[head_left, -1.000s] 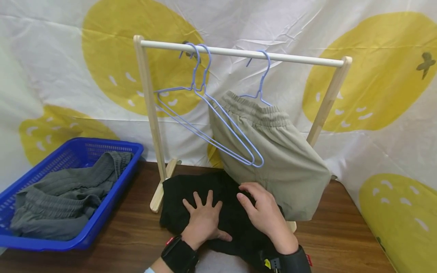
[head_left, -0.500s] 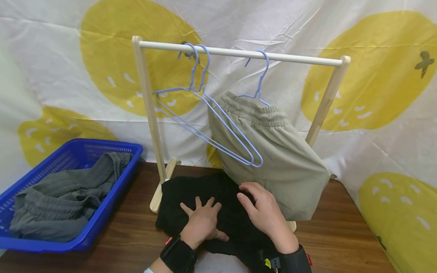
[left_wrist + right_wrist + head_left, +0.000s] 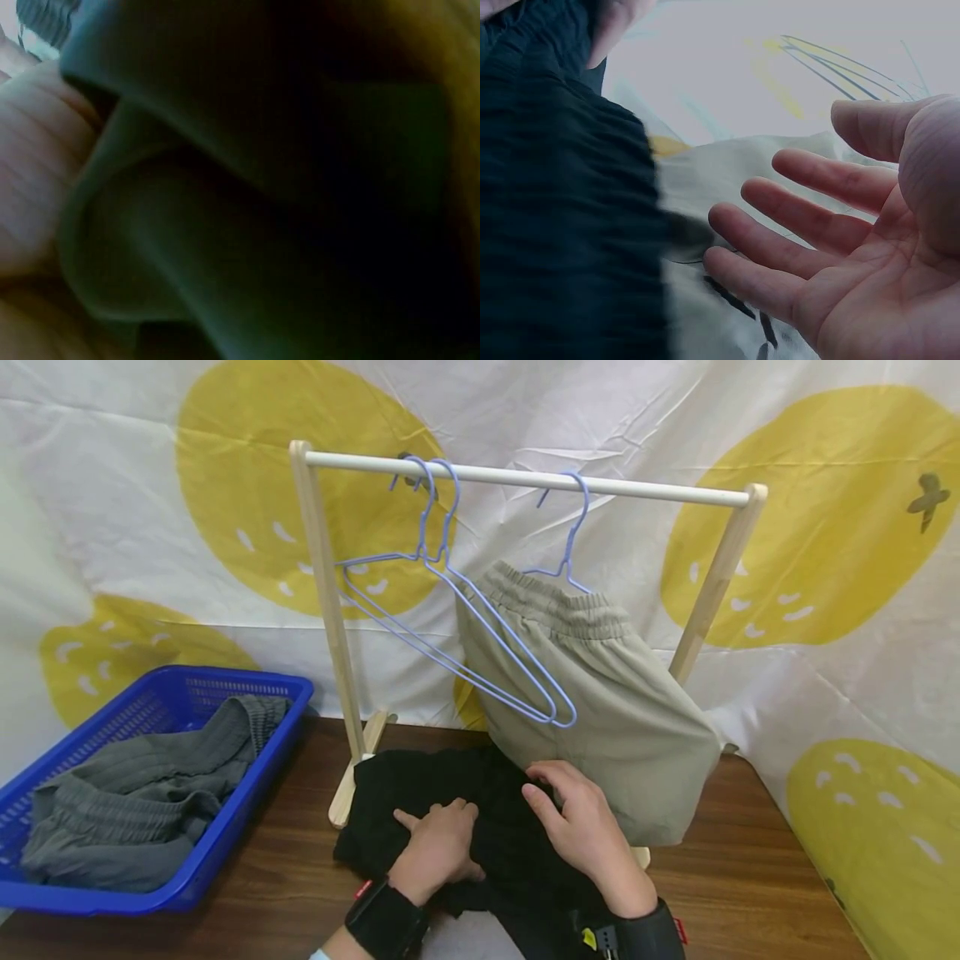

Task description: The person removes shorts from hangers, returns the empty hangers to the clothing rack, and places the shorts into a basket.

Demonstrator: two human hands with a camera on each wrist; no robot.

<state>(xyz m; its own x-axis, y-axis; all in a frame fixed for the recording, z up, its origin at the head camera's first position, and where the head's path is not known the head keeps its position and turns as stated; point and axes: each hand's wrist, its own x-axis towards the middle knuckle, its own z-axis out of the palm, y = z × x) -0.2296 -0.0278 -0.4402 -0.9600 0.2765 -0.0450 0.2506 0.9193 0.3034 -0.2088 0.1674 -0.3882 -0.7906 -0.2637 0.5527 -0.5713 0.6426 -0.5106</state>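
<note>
A pair of black shorts [image 3: 397, 785] lies spread across the tabletop in front of the rack. My left hand [image 3: 435, 847] is on the cloth, fingers drawn in and gathering it; the left wrist view shows dark folds [image 3: 187, 202] bunched against the hand. In the right wrist view, the gathered waistband [image 3: 562, 195] rises at the left, with left-hand fingers [image 3: 619, 30] at its top. My right hand [image 3: 585, 818] hovers over the right part of the shorts, fingers relaxed and holding nothing. Part of the shorts is hidden under both hands.
A wooden rack [image 3: 525, 477] carries two bare blue hangers [image 3: 442, 556] and beige shorts [image 3: 592, 693] on a third. The beige shorts hang close behind my right hand. A blue basket [image 3: 296, 689] with a grey elastic-waist garment [image 3: 135, 818] stands at left.
My left hand's spread fingers have drawn together and curled into the black cloth, sliding slightly toward me and pulling the shorts along. The right hand stays in place.
</note>
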